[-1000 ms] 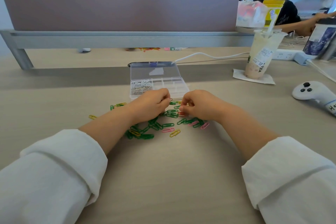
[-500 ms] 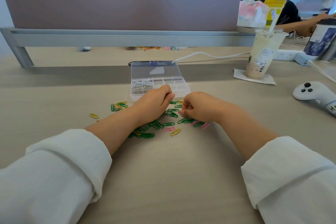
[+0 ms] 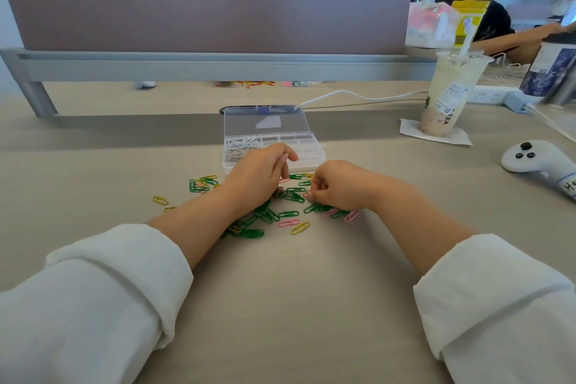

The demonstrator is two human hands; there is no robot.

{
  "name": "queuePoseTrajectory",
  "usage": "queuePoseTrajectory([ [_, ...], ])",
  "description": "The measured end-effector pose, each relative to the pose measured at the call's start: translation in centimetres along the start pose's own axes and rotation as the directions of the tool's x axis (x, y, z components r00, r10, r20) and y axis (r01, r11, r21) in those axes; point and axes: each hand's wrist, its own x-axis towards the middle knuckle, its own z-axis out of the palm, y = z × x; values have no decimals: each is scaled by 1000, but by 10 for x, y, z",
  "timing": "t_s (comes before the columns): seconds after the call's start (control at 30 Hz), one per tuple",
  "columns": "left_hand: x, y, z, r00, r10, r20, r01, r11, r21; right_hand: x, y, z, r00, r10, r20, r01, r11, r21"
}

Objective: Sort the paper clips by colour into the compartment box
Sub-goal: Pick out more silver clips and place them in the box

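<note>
While left hand (image 3: 260,176) neared the clear plastic compartment box (image 3: 311,154), hold unclear, right hand (image 3: 339,185) pinched a pink wire clip (image 3: 307,195). Deposit seemed next.

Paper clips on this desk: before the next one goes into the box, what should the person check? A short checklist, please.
1. Lid of the compartment box open: ok.
2. Free compartment: ok, the right ones look empty; pale clips fill the left.
3. Grip of the right hand on a pink clip: ok, pinched at the fingertips.
4. Single clip in that grip: cannot tell.
5. Path past the left hand: not ok, it sits right before the box.
</note>
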Motion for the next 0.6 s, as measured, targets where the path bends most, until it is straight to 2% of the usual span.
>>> queuePoseTrajectory([
  [0.23, 0, 2, -3, 999, 4, -41, 0, 996, 92, 1, -2, 4, 999, -17, -28, 14, 994, -108],
  [0.4, 1, 2, -16, 998, -35, 46, 28, 987, 158, 2, -2, 5, 989, -76, -129, 83, 995, 48],
  [0.6, -11, -4, -24, 984, -31, 178, -41, 922, 386, 3, -7, 10, 973, -88, -213, 137, 964, 227],
])
